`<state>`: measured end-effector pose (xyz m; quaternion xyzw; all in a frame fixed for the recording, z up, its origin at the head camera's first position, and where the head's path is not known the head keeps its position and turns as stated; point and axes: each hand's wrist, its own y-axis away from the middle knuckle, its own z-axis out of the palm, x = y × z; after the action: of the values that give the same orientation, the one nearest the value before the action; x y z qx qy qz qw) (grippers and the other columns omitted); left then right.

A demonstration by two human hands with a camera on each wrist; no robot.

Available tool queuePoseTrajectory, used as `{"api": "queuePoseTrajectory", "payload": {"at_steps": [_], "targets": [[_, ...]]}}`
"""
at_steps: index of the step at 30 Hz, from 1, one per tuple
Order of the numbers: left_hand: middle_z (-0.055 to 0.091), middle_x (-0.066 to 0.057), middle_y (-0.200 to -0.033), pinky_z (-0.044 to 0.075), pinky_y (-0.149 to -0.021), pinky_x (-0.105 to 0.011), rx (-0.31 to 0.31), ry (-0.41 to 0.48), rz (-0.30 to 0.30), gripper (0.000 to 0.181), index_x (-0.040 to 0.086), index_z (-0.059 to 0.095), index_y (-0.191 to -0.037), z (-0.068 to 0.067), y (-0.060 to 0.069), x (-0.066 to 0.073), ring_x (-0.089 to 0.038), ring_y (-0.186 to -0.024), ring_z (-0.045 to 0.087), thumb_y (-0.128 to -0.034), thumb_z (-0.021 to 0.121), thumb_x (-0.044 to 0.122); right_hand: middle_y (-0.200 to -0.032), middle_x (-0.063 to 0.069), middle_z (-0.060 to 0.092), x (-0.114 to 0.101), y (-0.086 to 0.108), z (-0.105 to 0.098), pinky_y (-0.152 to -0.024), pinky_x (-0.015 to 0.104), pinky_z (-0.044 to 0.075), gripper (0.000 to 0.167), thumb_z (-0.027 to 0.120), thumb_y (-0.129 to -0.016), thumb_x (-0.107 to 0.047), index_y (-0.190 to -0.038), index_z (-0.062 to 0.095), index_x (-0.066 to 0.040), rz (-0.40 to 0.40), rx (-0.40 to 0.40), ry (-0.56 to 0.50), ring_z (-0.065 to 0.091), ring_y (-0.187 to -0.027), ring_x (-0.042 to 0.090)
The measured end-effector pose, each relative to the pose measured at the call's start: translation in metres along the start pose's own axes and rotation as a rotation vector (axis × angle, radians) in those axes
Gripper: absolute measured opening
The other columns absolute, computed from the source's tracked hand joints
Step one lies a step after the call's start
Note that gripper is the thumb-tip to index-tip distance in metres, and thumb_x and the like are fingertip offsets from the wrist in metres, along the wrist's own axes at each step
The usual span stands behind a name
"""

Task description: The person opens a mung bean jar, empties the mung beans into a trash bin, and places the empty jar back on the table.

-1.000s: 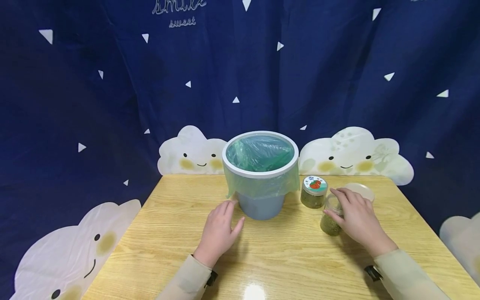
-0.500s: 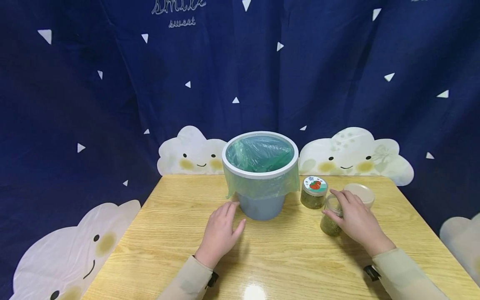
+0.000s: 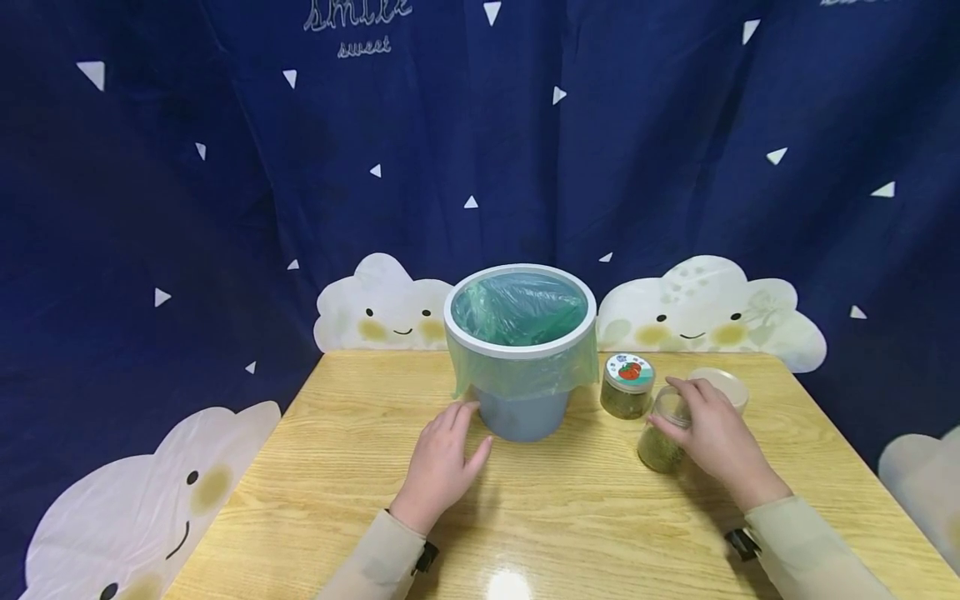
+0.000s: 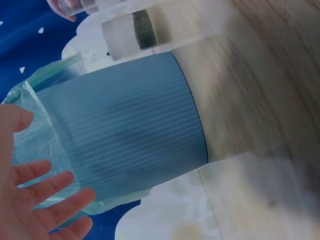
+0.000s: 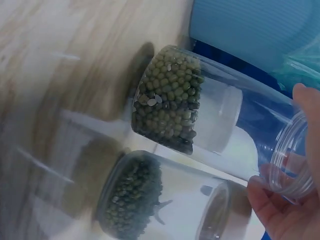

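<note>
My right hand (image 3: 716, 433) grips a clear open-topped jar (image 3: 660, 442) near its threaded mouth. Green beans, apparently mung beans, fill its lower part in the right wrist view, with a few pale bits among them. Its base casts a shadow on the table there; whether it touches cannot be told. My left hand (image 3: 442, 454) lies beside a blue-grey bin (image 3: 521, 412), fingers extended and holding nothing. A green plastic bag (image 3: 525, 375) lines the bin and folds over its white rim. Fingertip contact with the bin is unclear.
A jar (image 3: 627, 396) with a tomato picture on its lid stands right of the bin. Behind my right hand, a pale round lid (image 3: 723, 385) shows. Another jar of green beans (image 5: 132, 195) stands beside the held one. The wooden table (image 3: 570, 517) meets a dark blue curtain (image 3: 480, 125).
The held jar has tilted slightly, its mouth shifting a little right, and the fingers of my right hand have drawn in around it. My left hand and the bin have stayed put.
</note>
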<state>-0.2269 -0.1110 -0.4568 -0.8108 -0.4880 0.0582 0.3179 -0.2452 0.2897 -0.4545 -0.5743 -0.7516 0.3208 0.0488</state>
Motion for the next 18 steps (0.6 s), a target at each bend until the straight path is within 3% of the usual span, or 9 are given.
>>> {"api": "queuePoseTrajectory", "payload": {"at_steps": [6, 13, 18], "targets": [[0.066, -0.013, -0.127, 0.056, -0.096, -0.050, 0.035, 0.028, 0.024, 0.050, 0.005, 0.059, -0.134, 0.000, -0.001, 0.000, -0.032, -0.118, 0.066, -0.0941, 0.075, 0.031, -0.105, 0.022, 0.063, -0.007, -0.004, -0.011, -0.076, 0.057, 0.052, 0.067, 0.088, -0.080, -0.029, -0.131, 0.061, 0.006, -0.039, 0.075, -0.005, 0.062, -0.091, 0.039], [0.065, -0.010, -0.125, 0.056, -0.097, -0.047, 0.138, 0.053, 0.116, 0.044, 0.006, 0.062, -0.129, -0.004, -0.003, 0.003, -0.029, -0.117, 0.065, -0.0923, 0.075, 0.027, -0.105, 0.019, 0.064, -0.023, -0.006, -0.024, -0.073, 0.052, 0.052, 0.066, 0.089, -0.078, -0.029, -0.129, 0.063, 0.004, -0.073, 0.103, 0.000, 0.062, -0.090, 0.035], [0.066, -0.010, -0.124, 0.057, -0.095, -0.047, 0.150, 0.055, 0.135, 0.045, 0.007, 0.062, -0.128, -0.005, -0.002, 0.009, -0.029, -0.115, 0.066, -0.0915, 0.075, 0.029, -0.103, 0.016, 0.065, -0.037, -0.005, -0.029, -0.072, 0.051, 0.053, 0.066, 0.089, -0.078, -0.031, -0.129, 0.064, 0.001, -0.086, 0.103, 0.005, 0.063, -0.089, 0.032]]}}
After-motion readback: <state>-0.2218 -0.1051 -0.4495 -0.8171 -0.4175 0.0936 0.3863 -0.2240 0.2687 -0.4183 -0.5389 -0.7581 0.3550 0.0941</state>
